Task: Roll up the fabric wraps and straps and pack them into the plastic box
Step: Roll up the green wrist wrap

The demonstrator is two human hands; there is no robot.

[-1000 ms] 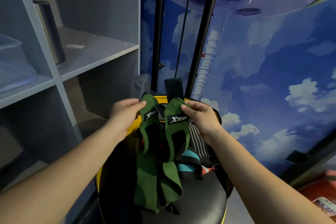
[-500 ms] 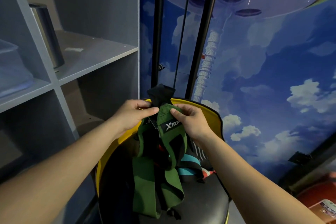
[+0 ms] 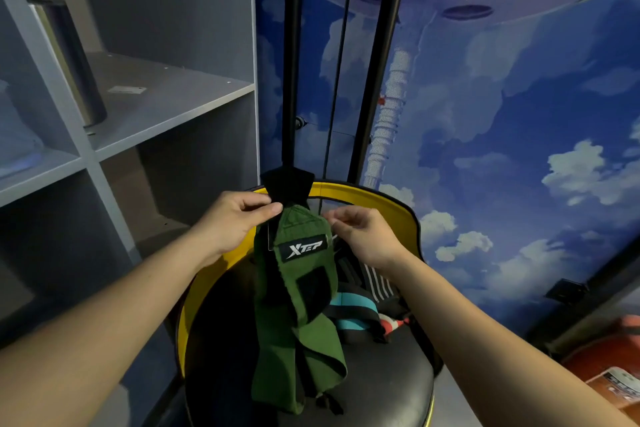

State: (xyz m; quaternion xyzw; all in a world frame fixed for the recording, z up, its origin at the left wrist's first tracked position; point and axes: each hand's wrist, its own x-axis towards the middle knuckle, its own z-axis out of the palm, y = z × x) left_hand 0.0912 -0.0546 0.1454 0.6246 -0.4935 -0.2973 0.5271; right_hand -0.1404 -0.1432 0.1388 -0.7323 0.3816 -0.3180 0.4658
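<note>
Two green fabric wraps (image 3: pixel 301 288) with a white logo patch hang stacked together over a round black seat (image 3: pixel 381 374). A black strap end sticks up above them. My left hand (image 3: pixel 235 222) pinches the wraps at their top left. My right hand (image 3: pixel 363 236) is at the top right edge with its fingers curled; whether it still pinches the cloth is unclear. Behind the wraps, more straps (image 3: pixel 360 308), striped, teal and red-white, lie in a pile on the seat. A translucent plastic box (image 3: pixel 17 139) stands on the shelf at far left.
A grey shelf unit (image 3: pixel 166 107) fills the left side, with a metal cylinder (image 3: pixel 69 59) on it. The seat has a yellow backrest rim (image 3: pixel 363 191). Black poles (image 3: pixel 292 45) rise behind the seat against a sky mural. An orange object (image 3: pixel 602 364) lies at lower right.
The two green wraps, held apart side by side a second ago, have been brought together into one stack. My left hand now holds the top and my right hand has drawn slightly right.
</note>
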